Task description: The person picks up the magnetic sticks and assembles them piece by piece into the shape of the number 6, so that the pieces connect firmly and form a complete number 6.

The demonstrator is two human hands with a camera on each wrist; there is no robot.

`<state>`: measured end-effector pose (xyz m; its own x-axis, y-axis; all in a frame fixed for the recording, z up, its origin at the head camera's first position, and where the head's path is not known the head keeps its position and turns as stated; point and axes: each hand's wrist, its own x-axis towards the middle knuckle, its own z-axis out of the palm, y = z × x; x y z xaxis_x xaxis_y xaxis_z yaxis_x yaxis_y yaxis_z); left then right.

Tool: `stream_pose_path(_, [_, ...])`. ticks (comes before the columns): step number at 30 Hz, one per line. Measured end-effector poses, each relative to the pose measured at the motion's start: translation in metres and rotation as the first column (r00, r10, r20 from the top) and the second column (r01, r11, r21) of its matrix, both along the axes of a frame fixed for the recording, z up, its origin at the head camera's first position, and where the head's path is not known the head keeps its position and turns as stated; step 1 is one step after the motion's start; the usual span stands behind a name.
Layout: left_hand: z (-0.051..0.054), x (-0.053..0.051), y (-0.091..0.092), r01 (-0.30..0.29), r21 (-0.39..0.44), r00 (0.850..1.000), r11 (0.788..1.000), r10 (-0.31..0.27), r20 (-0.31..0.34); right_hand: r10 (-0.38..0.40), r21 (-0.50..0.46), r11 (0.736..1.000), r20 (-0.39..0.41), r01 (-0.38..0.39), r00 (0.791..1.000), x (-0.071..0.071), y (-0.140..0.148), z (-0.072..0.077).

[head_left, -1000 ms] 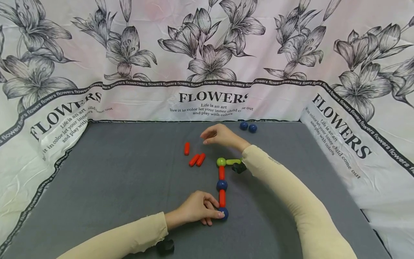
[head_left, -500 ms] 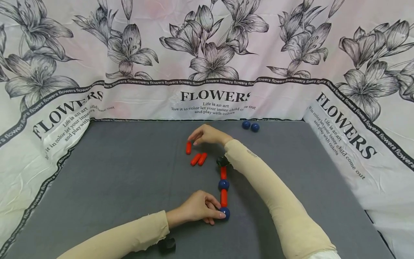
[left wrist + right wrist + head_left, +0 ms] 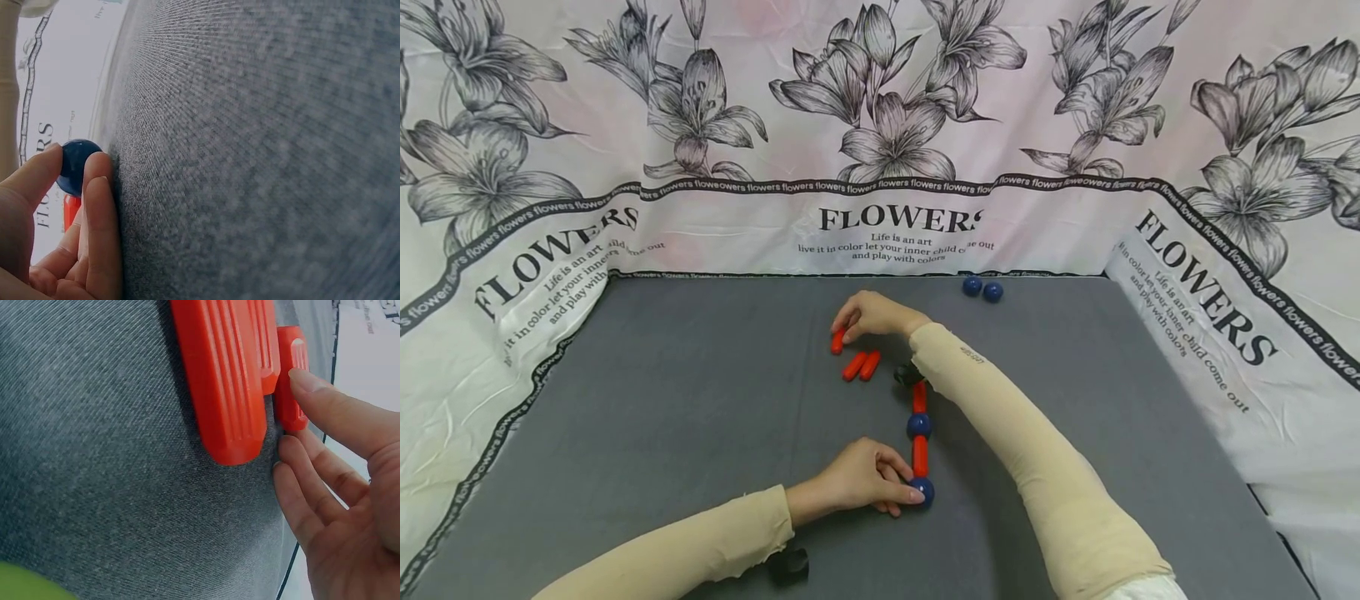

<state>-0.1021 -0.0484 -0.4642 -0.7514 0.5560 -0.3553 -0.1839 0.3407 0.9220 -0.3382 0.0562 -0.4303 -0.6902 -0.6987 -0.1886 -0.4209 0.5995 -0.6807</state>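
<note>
My left hand (image 3: pixel 857 477) pinches the nearest blue ball (image 3: pixel 925 492) between thumb and fingers, also plain in the left wrist view. From that ball a straight chain runs away from me: a red rod (image 3: pixel 921 456), a second blue ball (image 3: pixel 919 426), another red rod (image 3: pixel 919 397). The right sleeve covers the chain's far end. Farther back, my right hand (image 3: pixel 880 313) has thumb and fingers on a loose red rod (image 3: pixel 292 378) lying on the table. Two more red rods (image 3: pixel 853 367) lie side by side just nearer to me.
Two blue balls (image 3: pixel 982 290) lie at the table's back edge, right of centre. A green piece (image 3: pixel 28 586) peeks into the right wrist view's lower corner. A flower-printed cloth (image 3: pixel 895 225) walls the grey table (image 3: pixel 700 392) at the back and sides.
My right hand has moved left to the single red rod and taken hold of it. Its sleeve now covers the green ball and green rod. The left hand keeps its hold on the blue ball.
</note>
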Motion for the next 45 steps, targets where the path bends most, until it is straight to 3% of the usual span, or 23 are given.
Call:
stream_pose_path(10, [0.001, 0.000, -0.001, 0.004, 0.000, 1.000, 1.000, -0.004, -0.010, 0.027, 0.083, 0.996, -0.119, -0.017, 0.993, 0.001, -0.001, 0.000])
stream_pose_path(25, [0.000, 0.000, 0.000, 0.002, -0.001, 1.000, 1.000, -0.002, -0.018, 0.015, 0.081, 0.997, -0.178, -0.001, 0.984, 0.013, 0.007, 0.012])
stream_pose_path(35, [0.002, 0.003, 0.001, -0.012, -0.007, 1.000, 1.000, 0.012, -0.014, 0.005, 0.013, 1.000, -0.186, -0.003, 0.983, 0.033, 0.036, 0.035])
stream_pose_path(45, [0.003, 0.005, 0.002, -0.037, -0.036, 0.999, 0.999, 0.037, -0.018, -0.096, -0.048, 0.995, -0.188, 0.088, 0.977, 0.059, 0.083, 0.041])
